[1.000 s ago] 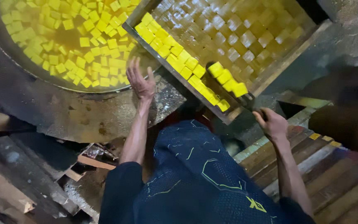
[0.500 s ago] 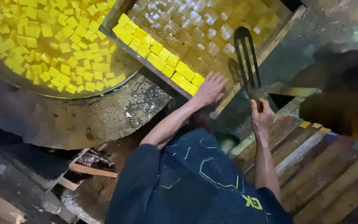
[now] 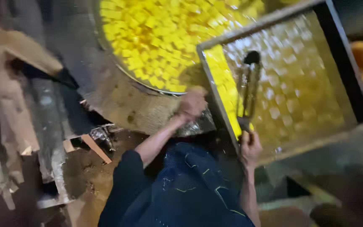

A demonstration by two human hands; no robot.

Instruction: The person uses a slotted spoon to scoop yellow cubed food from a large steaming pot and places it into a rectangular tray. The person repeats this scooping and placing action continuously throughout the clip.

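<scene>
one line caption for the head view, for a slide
Right hand holds a slotted turner over a tray of yellow cubes; left hand grips the tray's corner beside a round pan.

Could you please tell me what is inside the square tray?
The square tray holds rows of yellow cubes along its near edge, paler cubes beyond, and a slotted spatula held by the right hand. Cubes under the spatula are hidden.

The right hand [image 3: 251, 148] is closed round the handle of a long metal spatula [image 3: 248, 90], whose slotted blade reaches up and away from the fingers over the wet tray [image 3: 341, 63]. Yellow cubes [image 3: 223, 80] line the tray's edge just left of the blade. The left hand [image 3: 192, 103] grips that tray's near corner.
</scene>
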